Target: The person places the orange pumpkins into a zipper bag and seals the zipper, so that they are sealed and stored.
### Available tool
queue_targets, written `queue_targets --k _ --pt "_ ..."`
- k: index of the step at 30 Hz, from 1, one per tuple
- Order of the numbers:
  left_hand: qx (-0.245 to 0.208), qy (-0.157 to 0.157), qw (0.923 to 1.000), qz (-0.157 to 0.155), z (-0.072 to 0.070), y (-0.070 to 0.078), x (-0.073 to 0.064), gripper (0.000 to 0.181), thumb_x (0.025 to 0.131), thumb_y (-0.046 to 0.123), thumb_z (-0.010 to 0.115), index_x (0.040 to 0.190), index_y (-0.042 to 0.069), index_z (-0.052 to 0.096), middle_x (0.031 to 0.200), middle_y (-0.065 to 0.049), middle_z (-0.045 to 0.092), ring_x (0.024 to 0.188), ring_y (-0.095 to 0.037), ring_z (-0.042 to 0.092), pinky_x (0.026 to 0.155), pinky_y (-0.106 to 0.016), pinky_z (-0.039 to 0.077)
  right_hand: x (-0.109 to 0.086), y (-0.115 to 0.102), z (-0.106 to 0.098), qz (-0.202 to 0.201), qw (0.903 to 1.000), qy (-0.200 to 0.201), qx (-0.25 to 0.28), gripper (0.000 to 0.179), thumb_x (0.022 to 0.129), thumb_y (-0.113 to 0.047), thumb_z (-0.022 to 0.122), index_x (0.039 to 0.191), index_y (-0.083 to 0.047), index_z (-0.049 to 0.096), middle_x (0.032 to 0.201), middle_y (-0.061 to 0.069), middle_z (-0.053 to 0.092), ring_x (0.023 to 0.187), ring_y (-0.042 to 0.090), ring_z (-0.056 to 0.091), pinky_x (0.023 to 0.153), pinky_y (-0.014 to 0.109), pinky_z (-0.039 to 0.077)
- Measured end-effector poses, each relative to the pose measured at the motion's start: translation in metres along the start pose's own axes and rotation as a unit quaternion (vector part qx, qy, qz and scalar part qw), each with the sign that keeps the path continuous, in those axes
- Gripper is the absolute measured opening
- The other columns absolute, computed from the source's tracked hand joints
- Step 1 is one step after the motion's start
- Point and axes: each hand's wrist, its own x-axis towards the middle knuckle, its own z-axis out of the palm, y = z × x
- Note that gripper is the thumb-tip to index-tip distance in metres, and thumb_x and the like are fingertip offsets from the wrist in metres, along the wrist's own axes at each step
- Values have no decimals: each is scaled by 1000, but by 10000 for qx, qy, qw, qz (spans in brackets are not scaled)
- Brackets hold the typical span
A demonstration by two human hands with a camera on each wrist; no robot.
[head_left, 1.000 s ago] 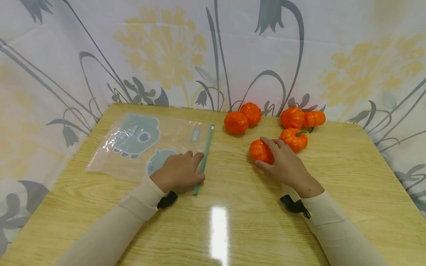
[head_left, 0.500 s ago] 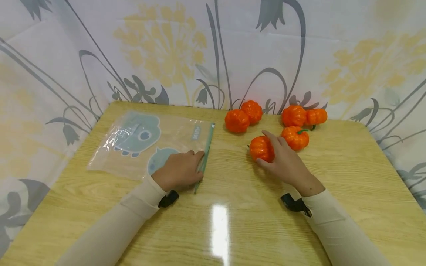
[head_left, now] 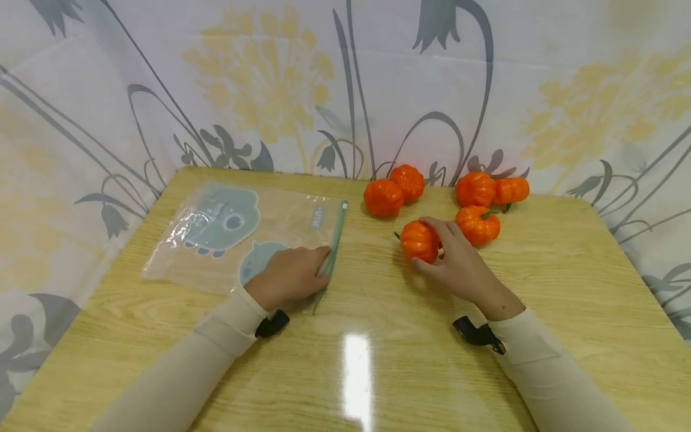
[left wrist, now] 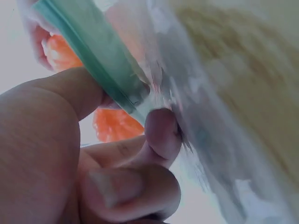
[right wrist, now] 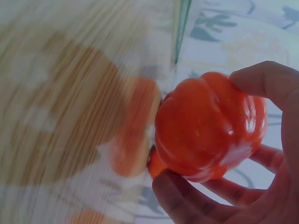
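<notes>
A clear zip bag [head_left: 291, 207] with blue cartoon prints lies flat on the left side of the table, its green zip edge [left wrist: 86, 49] facing right. My left hand [head_left: 288, 273] holds that edge between thumb and fingers, and the bag's mouth gapes slightly there in the left wrist view. Over on the right, my right hand [head_left: 461, 270] grips a small orange toy pumpkin [head_left: 418, 242], its green stem pointing left. The right wrist view has the thumb on one side of the pumpkin [right wrist: 205, 126] and the fingers on the other.
Two pumpkins [head_left: 383, 198] touch each other at the back middle of the wood-grain table [head_left: 410, 366]. Right of them sit three more pumpkins [head_left: 477, 226] in a close group. A floral curtain [head_left: 378, 90] stands behind the table.
The gripped pumpkin has shifted slightly left and turned, so its stem now shows on the left. The zip edge has bent and parted a little at my left hand.
</notes>
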Motion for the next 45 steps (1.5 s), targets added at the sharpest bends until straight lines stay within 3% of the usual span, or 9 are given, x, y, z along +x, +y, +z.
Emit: queue_targets --k 5,11,17,25,32,40,45 --pt "-135 23 9999 73 2 -3 2 53 93 25 59 142 7 50 77 0 61 67 -18 55 50 -31 39 0 -5 2 -92 9968 80 789 76 88 -24 75 147 -6 32 136 17 41 103 30 53 83 40 53" --pt "-548 15 9985 -38 1 -3 3 63 91 18 59 151 9 43 61 5 47 53 -12 44 44 -27 30 1 -9 1 -37 9958 148 906 75 88 -27 75 144 -4 30 139 17 40 100 29 54 81 34 53" --pt "-1088 257 9937 -64 0 0 2 65 89 12 58 152 9 41 50 6 43 42 -8 33 39 -22 22 0 -10 3 -170 9951 246 941 81 89 -27 74 152 -8 27 142 17 40 99 30 55 83 42 54" --pt "-1452 252 9889 -200 1 -2 2 68 91 13 59 154 6 36 55 3 50 44 -9 40 41 -23 31 0 -11 4 -298 9958 299 809 84 90 -25 72 157 -15 23 147 20 35 107 31 53 88 50 54" --pt "-1395 171 9900 -106 3 -5 4 65 90 13 58 152 5 40 62 4 54 49 -9 43 45 -24 32 -2 -13 4 -393 9960 379 705 76 91 -24 71 155 -18 31 140 22 38 111 30 50 89 49 53" --pt "-2054 -190 9785 68 6 -13 10 63 92 12 59 151 3 40 72 1 56 58 -10 49 60 -26 43 -1 -12 6 -348 9959 284 784 73 92 -25 72 154 -16 33 139 21 39 114 30 50 91 50 52" --pt "-2167 -109 9761 132 6 -13 13 64 89 10 59 150 1 41 78 0 55 64 -11 49 66 -27 43 -1 -11 8 -349 9947 340 904 73 91 -22 73 151 -12 33 144 21 36 119 31 48 90 50 53"
